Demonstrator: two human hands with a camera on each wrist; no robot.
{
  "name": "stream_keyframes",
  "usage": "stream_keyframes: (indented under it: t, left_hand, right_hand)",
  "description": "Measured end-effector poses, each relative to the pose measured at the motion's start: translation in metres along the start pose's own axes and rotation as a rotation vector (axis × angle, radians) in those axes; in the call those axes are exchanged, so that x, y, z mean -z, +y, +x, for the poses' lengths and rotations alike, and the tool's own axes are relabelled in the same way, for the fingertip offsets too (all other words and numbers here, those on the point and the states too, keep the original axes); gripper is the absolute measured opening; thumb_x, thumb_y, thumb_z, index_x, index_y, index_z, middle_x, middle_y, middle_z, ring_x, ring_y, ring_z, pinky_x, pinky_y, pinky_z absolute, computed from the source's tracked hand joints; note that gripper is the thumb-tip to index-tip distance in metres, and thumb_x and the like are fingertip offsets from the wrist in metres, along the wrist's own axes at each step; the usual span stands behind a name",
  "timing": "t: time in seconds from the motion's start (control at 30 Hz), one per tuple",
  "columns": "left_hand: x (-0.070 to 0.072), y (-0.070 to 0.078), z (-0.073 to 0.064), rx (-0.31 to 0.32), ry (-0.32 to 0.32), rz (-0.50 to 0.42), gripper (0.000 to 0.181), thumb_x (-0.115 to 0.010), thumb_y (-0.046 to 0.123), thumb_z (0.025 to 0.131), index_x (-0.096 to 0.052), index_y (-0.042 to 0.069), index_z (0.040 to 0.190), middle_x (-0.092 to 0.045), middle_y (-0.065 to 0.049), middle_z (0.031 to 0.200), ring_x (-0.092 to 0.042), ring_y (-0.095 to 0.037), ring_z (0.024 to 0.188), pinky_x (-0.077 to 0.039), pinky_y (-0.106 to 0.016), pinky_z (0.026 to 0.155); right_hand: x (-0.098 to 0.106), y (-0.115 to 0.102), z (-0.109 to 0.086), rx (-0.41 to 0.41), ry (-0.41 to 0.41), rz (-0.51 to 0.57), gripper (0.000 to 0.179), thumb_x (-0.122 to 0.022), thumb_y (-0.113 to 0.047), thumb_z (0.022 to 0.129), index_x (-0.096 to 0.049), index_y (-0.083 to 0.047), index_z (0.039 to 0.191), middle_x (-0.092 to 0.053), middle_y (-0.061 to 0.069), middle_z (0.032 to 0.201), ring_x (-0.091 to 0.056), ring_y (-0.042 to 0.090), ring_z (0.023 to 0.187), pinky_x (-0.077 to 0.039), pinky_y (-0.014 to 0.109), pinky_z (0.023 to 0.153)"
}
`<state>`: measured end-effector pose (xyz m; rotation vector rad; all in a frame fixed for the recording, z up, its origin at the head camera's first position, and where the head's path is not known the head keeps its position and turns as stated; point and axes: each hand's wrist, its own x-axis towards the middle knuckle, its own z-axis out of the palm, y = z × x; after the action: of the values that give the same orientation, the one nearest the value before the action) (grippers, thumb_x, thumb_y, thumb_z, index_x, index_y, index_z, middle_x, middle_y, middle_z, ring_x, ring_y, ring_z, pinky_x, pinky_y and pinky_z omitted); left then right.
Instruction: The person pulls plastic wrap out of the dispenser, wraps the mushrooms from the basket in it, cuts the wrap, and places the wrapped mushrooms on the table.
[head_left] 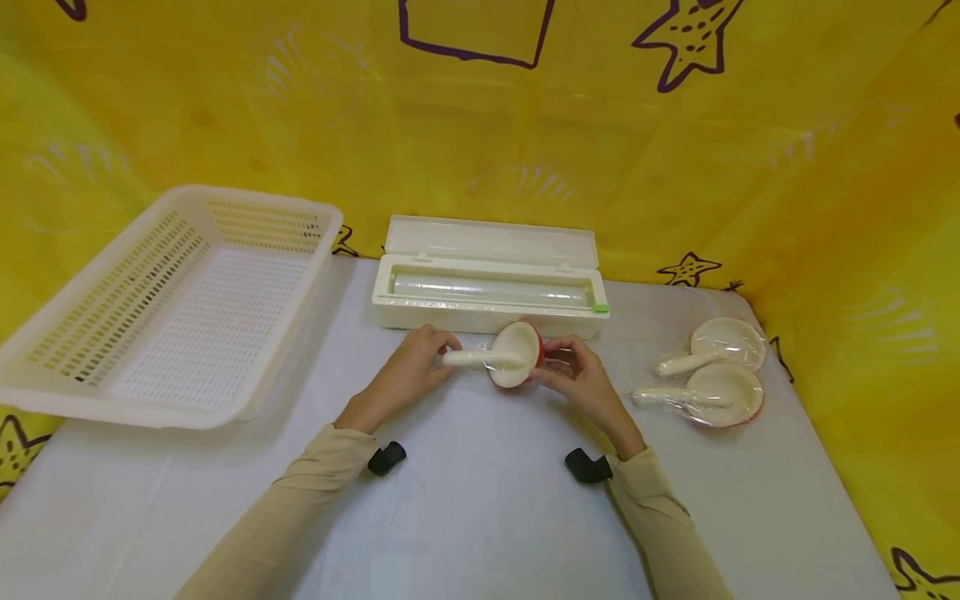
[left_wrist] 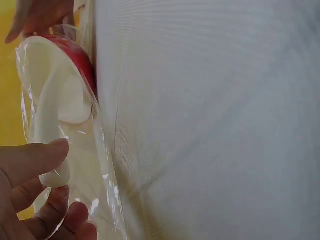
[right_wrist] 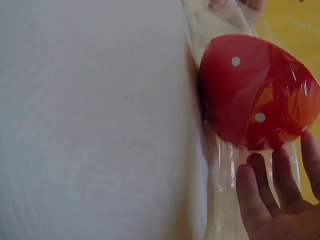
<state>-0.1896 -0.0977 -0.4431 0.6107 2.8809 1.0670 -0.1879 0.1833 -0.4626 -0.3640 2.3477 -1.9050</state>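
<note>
A cream bowl, red with white dots on its outside, is tilted on the table with clear plastic film around it. Inside lies a cream spoon, its handle sticking out over the rim. My left hand pinches the handle's end through the film, thumb on one side and fingers on the other. On the bowl's opposite side is my right hand, its fingers spread and fairly straight, tips right at the red outer wall. Film trails below the bowl beside those fingers.
Behind the hands stands a white film dispenser, lid raised, with a roll inside and a green slider. A white perforated basket sits at left. Two film-wrapped bowls with spoons, a front one and a rear one, lie at right.
</note>
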Motion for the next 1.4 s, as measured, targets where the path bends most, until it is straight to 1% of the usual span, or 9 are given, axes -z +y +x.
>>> stream_keyframes:
  t: [0.17,0.37,0.5,0.73,0.83,0.97,1.2,1.3,1.4]
  left_hand:
    - [0.002,0.002,-0.004,-0.025,-0.003,-0.011,0.024,-0.071,0.007,0.089,-0.068,0.002,0.113,-0.062,-0.012,0.102,-0.056,-0.027,0.096,-0.047,-0.041,0.087]
    - [0.007,0.004,-0.006,-0.057,-0.018,-0.062,0.022,-0.067,0.007,0.092,-0.066,0.000,0.114,-0.065,-0.012,0.102,-0.058,-0.023,0.090,-0.049,-0.036,0.081]
    - [0.011,0.007,-0.007,-0.046,-0.044,-0.127,0.023,-0.065,0.008,0.094,-0.066,-0.001,0.115,-0.065,-0.012,0.100,-0.058,-0.022,0.089,-0.049,-0.032,0.079]
    - [0.017,0.011,-0.005,-0.045,-0.066,-0.215,0.026,-0.062,0.011,0.097,-0.065,-0.002,0.119,-0.065,-0.012,0.097,-0.054,-0.018,0.084,-0.045,-0.024,0.070]
    - [0.021,0.013,-0.004,-0.047,-0.078,-0.224,0.028,-0.061,0.012,0.098,-0.065,-0.002,0.122,-0.065,-0.012,0.098,-0.054,-0.017,0.083,-0.046,-0.024,0.069]
    - [0.028,0.015,-0.002,-0.051,-0.085,-0.216,0.026,-0.061,0.015,0.098,-0.067,0.003,0.121,-0.067,-0.009,0.098,-0.054,-0.017,0.084,-0.045,-0.026,0.070]
    - [0.040,0.023,0.000,-0.027,-0.102,-0.219,0.030,-0.059,0.017,0.099,-0.065,0.007,0.127,-0.067,-0.007,0.099,-0.053,-0.021,0.082,-0.045,-0.027,0.067]
    - [0.045,0.026,0.001,-0.034,-0.107,-0.210,0.032,-0.058,0.016,0.100,-0.064,0.006,0.130,-0.068,-0.009,0.106,-0.056,-0.022,0.090,-0.049,-0.031,0.076]
    - [0.049,0.028,0.002,-0.051,-0.113,-0.214,0.033,-0.057,0.017,0.101,-0.061,0.007,0.132,-0.068,-0.010,0.114,-0.059,-0.024,0.097,-0.051,-0.037,0.083]
  right_hand:
    - [0.000,-0.001,-0.002,0.092,-0.063,-0.141,0.081,-0.091,0.003,0.062,-0.046,0.003,0.130,-0.053,0.018,0.132,-0.052,0.029,0.124,-0.046,0.043,0.108]
    - [-0.003,0.000,-0.002,0.221,-0.035,-0.319,0.091,-0.096,-0.008,0.057,-0.046,-0.002,0.133,-0.053,0.014,0.133,-0.049,0.032,0.127,-0.042,0.054,0.104]
    - [-0.006,-0.001,-0.003,0.274,-0.017,-0.332,0.097,-0.097,-0.010,0.056,-0.043,-0.002,0.136,-0.051,0.013,0.136,-0.049,0.031,0.127,-0.045,0.052,0.099]
    - [-0.011,-0.007,0.003,0.400,0.010,-0.358,0.104,-0.096,-0.006,0.057,-0.036,0.000,0.141,-0.042,0.016,0.139,-0.050,0.028,0.118,-0.049,0.026,0.094]
    - [-0.012,-0.010,0.007,0.440,0.046,-0.417,0.099,-0.095,-0.005,0.058,-0.038,0.002,0.139,-0.043,0.019,0.135,-0.052,0.029,0.114,-0.052,0.029,0.092]
    - [-0.010,-0.016,0.010,0.426,0.054,-0.440,0.095,-0.094,-0.006,0.061,-0.039,0.002,0.139,-0.046,0.019,0.134,-0.053,0.029,0.112,-0.053,0.037,0.091]
    - [-0.007,-0.026,0.009,0.301,-0.006,-0.361,0.098,-0.089,-0.005,0.069,-0.031,-0.002,0.147,-0.043,0.014,0.146,-0.049,0.030,0.127,-0.046,0.044,0.103]
    - [-0.008,-0.028,0.009,0.292,-0.009,-0.369,0.104,-0.092,-0.009,0.066,-0.028,-0.004,0.148,-0.040,0.012,0.146,-0.048,0.029,0.128,-0.047,0.041,0.104]
    - [-0.009,-0.031,0.011,0.326,0.017,-0.404,0.105,-0.094,-0.011,0.063,-0.030,-0.004,0.146,-0.041,0.014,0.143,-0.049,0.028,0.125,-0.049,0.038,0.100]
